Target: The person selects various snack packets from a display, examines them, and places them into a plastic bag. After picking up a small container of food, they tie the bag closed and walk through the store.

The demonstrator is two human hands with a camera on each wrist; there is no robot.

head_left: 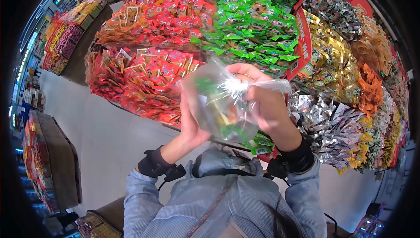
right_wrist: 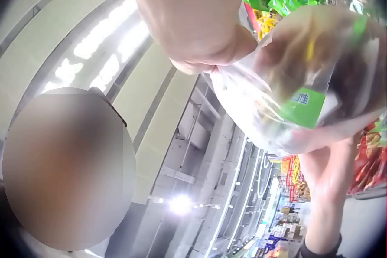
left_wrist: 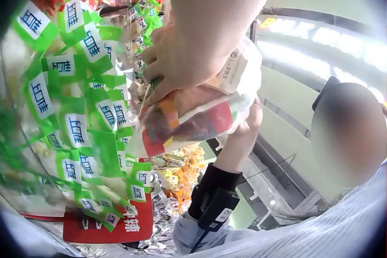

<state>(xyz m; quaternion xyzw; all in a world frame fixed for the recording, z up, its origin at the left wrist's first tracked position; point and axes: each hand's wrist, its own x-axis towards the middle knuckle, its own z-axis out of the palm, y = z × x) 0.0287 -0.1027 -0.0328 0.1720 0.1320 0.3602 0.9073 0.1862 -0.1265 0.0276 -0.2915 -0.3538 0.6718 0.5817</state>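
A clear plastic bag (head_left: 214,102) holding several wrapped snacks is between both hands, above the front edge of a bulk display. Its top is gathered into a twisted neck, which my right hand (head_left: 269,106) pinches, with a loose tail of plastic past the fingers. My left hand (head_left: 192,122) holds the bag's body at the left, partly hidden behind the plastic. In the left wrist view, the left hand's fingers (left_wrist: 156,67) curl against the bag. Inside the bag, a green packet (right_wrist: 305,107) shows in the right wrist view.
Piled red packets (head_left: 162,63) lie left in the display, green packets (head_left: 258,28) in the middle, gold packets (head_left: 328,45) and silver packets (head_left: 323,128) right. A red divider sign (head_left: 302,45) stands between sections. More snack stands (head_left: 52,159) line the left, across the pale floor (head_left: 105,150).
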